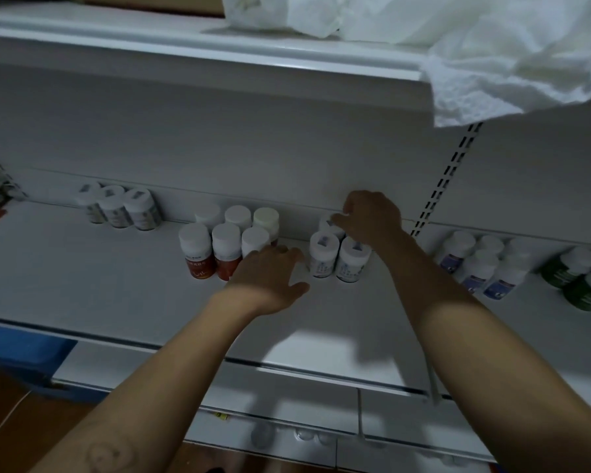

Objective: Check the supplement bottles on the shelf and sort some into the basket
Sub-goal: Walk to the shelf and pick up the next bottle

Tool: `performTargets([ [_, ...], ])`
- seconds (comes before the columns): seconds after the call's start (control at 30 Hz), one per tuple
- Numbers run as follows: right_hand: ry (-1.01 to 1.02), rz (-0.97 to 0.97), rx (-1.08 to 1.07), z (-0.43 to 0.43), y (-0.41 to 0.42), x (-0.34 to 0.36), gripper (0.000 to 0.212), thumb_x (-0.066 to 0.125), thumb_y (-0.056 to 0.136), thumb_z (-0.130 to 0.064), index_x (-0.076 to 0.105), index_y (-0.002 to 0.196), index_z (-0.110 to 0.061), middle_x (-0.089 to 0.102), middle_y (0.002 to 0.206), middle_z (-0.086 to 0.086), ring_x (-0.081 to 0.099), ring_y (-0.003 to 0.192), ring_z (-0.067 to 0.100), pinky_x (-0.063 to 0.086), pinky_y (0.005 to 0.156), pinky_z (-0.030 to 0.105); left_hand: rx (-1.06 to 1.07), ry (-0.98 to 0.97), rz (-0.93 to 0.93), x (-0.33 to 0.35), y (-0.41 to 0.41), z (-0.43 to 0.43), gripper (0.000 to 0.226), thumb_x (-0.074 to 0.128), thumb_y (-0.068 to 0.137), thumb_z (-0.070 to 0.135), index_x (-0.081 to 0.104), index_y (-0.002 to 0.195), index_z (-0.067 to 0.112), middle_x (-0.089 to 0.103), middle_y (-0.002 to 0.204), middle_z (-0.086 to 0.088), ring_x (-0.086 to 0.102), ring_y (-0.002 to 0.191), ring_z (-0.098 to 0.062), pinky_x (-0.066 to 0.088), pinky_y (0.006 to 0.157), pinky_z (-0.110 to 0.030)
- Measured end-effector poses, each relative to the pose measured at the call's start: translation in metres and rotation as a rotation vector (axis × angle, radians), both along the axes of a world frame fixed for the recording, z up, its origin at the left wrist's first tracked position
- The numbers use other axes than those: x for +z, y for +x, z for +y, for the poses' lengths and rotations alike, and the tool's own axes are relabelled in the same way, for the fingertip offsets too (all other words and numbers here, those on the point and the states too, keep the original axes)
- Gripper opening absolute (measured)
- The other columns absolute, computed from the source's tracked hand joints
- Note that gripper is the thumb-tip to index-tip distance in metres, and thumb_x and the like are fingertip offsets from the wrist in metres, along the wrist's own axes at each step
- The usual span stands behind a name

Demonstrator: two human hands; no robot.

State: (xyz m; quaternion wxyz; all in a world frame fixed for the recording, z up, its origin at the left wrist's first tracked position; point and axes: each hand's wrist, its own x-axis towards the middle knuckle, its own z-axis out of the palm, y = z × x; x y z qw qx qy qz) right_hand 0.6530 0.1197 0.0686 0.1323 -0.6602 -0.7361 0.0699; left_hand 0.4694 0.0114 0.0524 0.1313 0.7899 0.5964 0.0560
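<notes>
Labels too blurred to read; red-labelled bottles carry small pale script, illegible. Both forearms stretched forward over white shelf. Left hand palm-down, fingers loosely spread, grasping nothing, fingertips against rightmost red-labelled bottle. Right hand curled over rear blue-labelled bottle, fingertips touching cap; firm grip cannot be told. Two blue-labelled bottles just below right wrist. Blue bin far lower left.

Only 1 view is given, taken from head height and aimed forward and down. The white shelf is seen close, within arm's reach, beneath an upper shelf.
</notes>
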Motion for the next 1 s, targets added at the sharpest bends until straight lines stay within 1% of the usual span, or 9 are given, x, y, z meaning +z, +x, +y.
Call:
performTargets([
  [0.07, -0.022, -0.12, 0.001, 0.005, -0.018, 0.0, 0.043, 0.061, 0.087, -0.051, 0.06, 0.088, -0.008, 0.066, 0.095, 0.011, 0.063, 0.093, 0.031, 0.043, 0.073, 0.032, -0.004, 0.001, 0.007, 0.002, -0.004, 0.0, 0.051, 0.055, 0.093, 0.046, 0.043, 0.137, 0.022, 0.052, 0.131, -0.004, 0.05, 0.117, -0.026, 0.038, 0.089, -0.032],
  [0.17, -0.109, -0.208, -0.05, 0.012, -0.036, -0.003, 0.052, 0.063, 0.083, -0.058, 0.061, 0.099, -0.009, 0.062, 0.096, 0.009, 0.063, 0.097, 0.029, 0.039, 0.074, 0.031, -0.016, 0.022, 0.033, 0.004, -0.011, 0.0, 0.052, 0.053, 0.093, 0.047, 0.041, 0.136, 0.021, 0.052, 0.132, -0.005, 0.05, 0.118, -0.027, 0.039, 0.089, -0.034],
  [0.4, -0.18, -0.038, -0.179, 0.017, -0.044, -0.005, 0.045, 0.077, 0.074, -0.038, 0.064, 0.102, -0.006, 0.067, 0.108, 0.012, 0.065, 0.099, 0.03, 0.045, 0.07, 0.031, -0.038, 0.012, 0.0, 0.006, -0.027, 0.002, 0.061, 0.052, 0.094, 0.047, 0.032, 0.146, 0.023, 0.052, 0.134, -0.004, 0.05, 0.119, -0.025, 0.039, 0.093, -0.034],
  [0.5, -0.093, 0.075, -0.205, 0.012, -0.043, 0.002, 0.054, 0.077, 0.073, -0.045, 0.058, 0.109, -0.01, 0.063, 0.108, 0.011, 0.062, 0.101, 0.031, 0.045, 0.074, 0.032, -0.02, 0.018, -0.028, 0.009, -0.033, 0.001, 0.061, 0.052, 0.094, 0.048, 0.032, 0.145, 0.022, 0.053, 0.133, -0.004, 0.049, 0.12, -0.027, 0.039, 0.093, -0.036],
  [0.63, 0.033, 0.247, -0.22, -0.005, -0.037, 0.021, 0.042, 0.075, 0.073, -0.042, 0.053, 0.096, -0.016, 0.058, 0.092, 0.004, 0.058, 0.085, 0.025, 0.039, 0.067, 0.03, -0.004, 0.062, -0.035, 0.018, -0.037, -0.001, 0.057, 0.052, 0.094, 0.048, 0.036, 0.141, 0.02, 0.053, 0.131, -0.005, 0.05, 0.118, -0.029, 0.039, 0.088, -0.036],
  [0.7, 0.088, 0.363, -0.205, -0.018, -0.031, 0.03, 0.035, 0.075, 0.072, -0.038, 0.052, 0.088, -0.017, 0.06, 0.086, 0.003, 0.06, 0.079, 0.023, 0.046, 0.064, 0.033, 0.004, 0.077, -0.04, 0.021, -0.037, -0.002, 0.054, 0.053, 0.093, 0.048, 0.04, 0.138, 0.02, 0.054, 0.129, -0.006, 0.05, 0.117, -0.03, 0.039, 0.089, -0.037],
  [0.77, 0.121, 0.488, -0.195, -0.034, -0.025, 0.039, 0.03, 0.076, 0.071, -0.033, 0.054, 0.086, -0.018, 0.062, 0.083, 0.001, 0.065, 0.079, 0.024, 0.056, 0.068, 0.04, 0.013, 0.08, -0.063, 0.024, -0.036, -0.003, 0.051, 0.054, 0.092, 0.048, 0.043, 0.133, 0.019, 0.054, 0.126, -0.006, 0.05, 0.117, -0.03, 0.041, 0.09, -0.037],
  [0.87, 0.081, 0.661, -0.178, -0.064, -0.014, 0.048, 0.024, 0.078, 0.073, -0.027, 0.061, 0.087, -0.018, 0.063, 0.082, -0.005, 0.068, 0.077, 0.023, 0.06, 0.07, 0.045, 0.041, 0.076, -0.109, 0.027, -0.032, -0.013, 0.05, 0.056, 0.091, 0.048, 0.044, 0.131, 0.02, 0.055, 0.122, -0.005, 0.051, 0.116, -0.028, 0.043, 0.09, -0.036],
  [1.0, -0.045, 0.917, -0.156, -0.106, 0.0, 0.043, 0.015, 0.077, 0.077, -0.015, 0.066, 0.084, -0.019, 0.068, 0.092, 0.002, 0.07, 0.079, 0.019, 0.062, 0.068, 0.04, 0.003, 0.132, -0.219, 0.02, -0.021, -0.035, 0.056, 0.062, 0.087, 0.047, 0.043, 0.133, 0.02, 0.056, 0.119, -0.006, 0.055, 0.107, -0.028, 0.044, 0.075, -0.032],
])
